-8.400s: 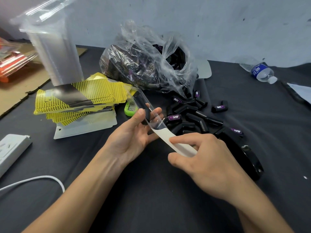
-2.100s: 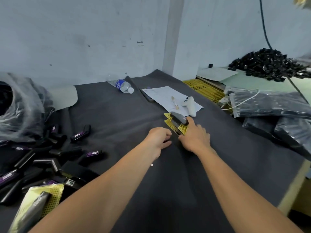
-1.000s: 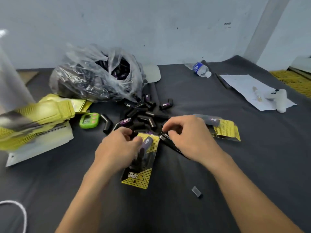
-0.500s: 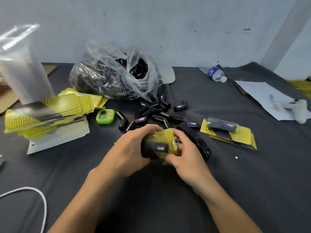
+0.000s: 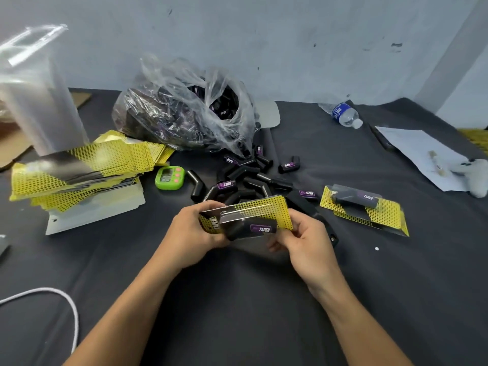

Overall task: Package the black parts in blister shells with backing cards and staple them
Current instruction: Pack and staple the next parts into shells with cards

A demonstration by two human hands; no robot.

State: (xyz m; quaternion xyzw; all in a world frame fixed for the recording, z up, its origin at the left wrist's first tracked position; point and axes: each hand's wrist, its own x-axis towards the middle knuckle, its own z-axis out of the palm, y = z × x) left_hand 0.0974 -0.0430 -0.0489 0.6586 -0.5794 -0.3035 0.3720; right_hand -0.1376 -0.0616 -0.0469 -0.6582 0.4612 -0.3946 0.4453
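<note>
Table [image 5: 237, 299]: covered with dark grey matt cloth, lightly creased.
Card [image 5: 266, 207], centre of frame: yellow printed paperboard with black dots, slight sheen.
Shell [image 5: 245, 215] over it: clear glossy plastic, showing highlights.
Part [image 5: 237, 231] inside: black, smooth, satin finish, with a purple printed label [image 5: 261, 229].
Bag [image 5: 184, 112], upper centre: thin clear plastic film, crinkled, highly reflective.
Card stack [image 5: 79, 165], left: yellow paperboard, top face glossy enough to mirror light.
Shell stack [image 5: 39, 101], upper left: clear to milky plastic.
Timer [image 5: 169, 178]: glossy green plastic.
Bottle [image 5: 343, 114], upper right: clear plastic, blue label.
Sheet [image 5: 412, 151], right: white matt paper.
Cable [image 5: 71, 313], lower left: smooth white sheath.
Wall [image 5: 290, 35]: matt paint, scuffed.
</note>
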